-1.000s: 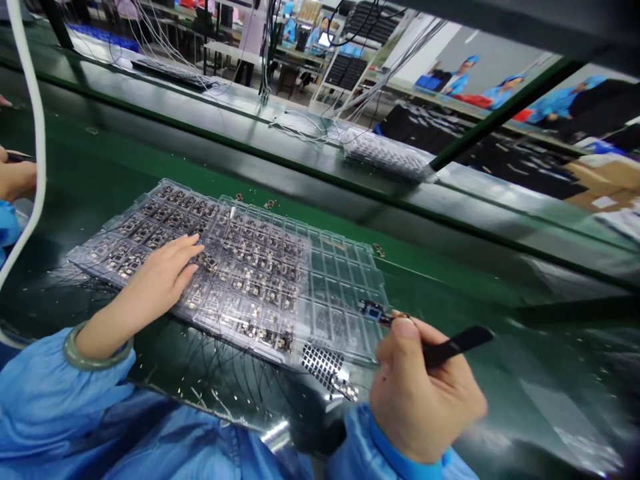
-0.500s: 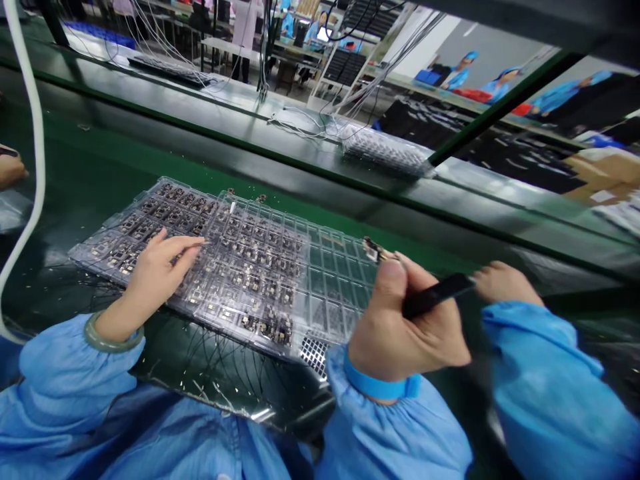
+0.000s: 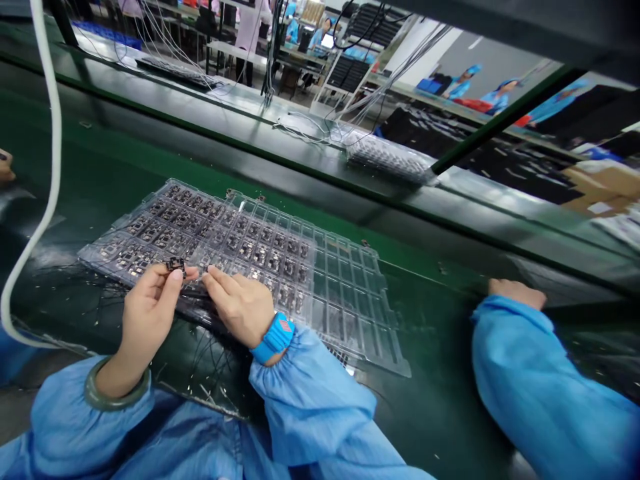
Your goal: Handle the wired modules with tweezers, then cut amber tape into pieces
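Observation:
My left hand (image 3: 153,308) pinches a small circuit board (image 3: 176,265) between thumb and fingers, above the near edge of a clear plastic tray. Beside it, my right hand (image 3: 241,303) is closed with its fingertips pointing at the board. A black slim tool (image 3: 199,295) shows partly under that hand; its tip is too small to make out. Many similar boards (image 3: 260,253) lie in the pockets of the clear tray (image 3: 350,280), whose right-hand pockets look bare. Thin black wires spread out at the tray's near side.
A co-worker's hand (image 3: 517,293) and blue sleeve are at the right; another hand (image 3: 6,167) shows at the far left. A white cable (image 3: 53,147) hangs at left. Behind the green bench (image 3: 435,320) runs a metal ledge (image 3: 300,143) with loose wires and another clear tray (image 3: 390,160).
My right hand has moved left from the tray's right end, bringing a small board and the black tool to my left hand. My left hand now grips a board. The co-worker's hand stays at right.

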`<state>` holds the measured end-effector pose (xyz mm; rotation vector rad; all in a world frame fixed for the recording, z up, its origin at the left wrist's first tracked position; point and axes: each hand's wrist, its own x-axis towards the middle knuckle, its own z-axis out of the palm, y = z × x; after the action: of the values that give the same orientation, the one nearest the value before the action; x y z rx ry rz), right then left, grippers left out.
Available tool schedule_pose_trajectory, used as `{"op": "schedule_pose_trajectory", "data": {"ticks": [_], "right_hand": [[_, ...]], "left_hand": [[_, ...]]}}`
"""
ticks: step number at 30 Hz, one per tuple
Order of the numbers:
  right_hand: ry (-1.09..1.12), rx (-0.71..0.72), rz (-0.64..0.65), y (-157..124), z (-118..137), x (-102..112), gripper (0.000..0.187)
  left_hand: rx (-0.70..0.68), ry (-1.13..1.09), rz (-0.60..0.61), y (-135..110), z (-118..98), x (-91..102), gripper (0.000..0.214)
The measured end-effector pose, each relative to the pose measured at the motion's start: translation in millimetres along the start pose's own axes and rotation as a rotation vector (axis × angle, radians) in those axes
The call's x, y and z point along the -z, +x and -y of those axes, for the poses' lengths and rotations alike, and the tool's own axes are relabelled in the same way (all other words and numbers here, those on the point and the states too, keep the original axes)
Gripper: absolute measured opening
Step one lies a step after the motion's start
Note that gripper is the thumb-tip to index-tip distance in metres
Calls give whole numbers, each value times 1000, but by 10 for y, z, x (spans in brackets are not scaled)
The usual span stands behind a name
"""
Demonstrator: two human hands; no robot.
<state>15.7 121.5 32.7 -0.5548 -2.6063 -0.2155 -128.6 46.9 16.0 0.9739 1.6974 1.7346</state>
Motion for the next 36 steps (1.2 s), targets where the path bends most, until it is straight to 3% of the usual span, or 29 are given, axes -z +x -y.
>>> {"op": "schedule_pose_trajectory", "data": {"ticks": [8, 12, 14, 17, 18, 20, 22, 24, 28, 36], "right_hand": [[-6, -59, 7, -18, -28, 20, 28], [-27, -144, -237, 61, -257, 280, 27], [-79, -250, -398, 177, -512, 431, 22], [-191, -424, -512, 444, -970, 496, 25], [-214, -476, -483, 542, -1104, 452, 30], [-201, -495, -229, 727, -1298, 271, 36], [-157, -423, 21, 874, -1381, 18, 37], [-118, -346, 146, 974, -1386, -229, 34], [-51, -260, 317, 1035, -1353, -501, 20], [1, -298, 442, 895, -1306, -460, 30]], "left_hand": [[-32, 309, 7, 6, -4, 15, 29], [-60, 374, 46, -6, -4, 16, 26], [-108, 400, 61, -26, 12, 13, 24], [-202, 457, 63, -61, 69, 23, 22], [-231, 468, 59, -70, 93, 31, 21], [-287, 473, 46, -84, 141, 49, 20], [-327, 477, 42, -90, 174, 62, 18], [-357, 483, 46, -93, 187, 66, 17], [-395, 496, 40, -97, 196, 54, 16], [-479, 492, -18, -101, 290, 40, 14]]}}
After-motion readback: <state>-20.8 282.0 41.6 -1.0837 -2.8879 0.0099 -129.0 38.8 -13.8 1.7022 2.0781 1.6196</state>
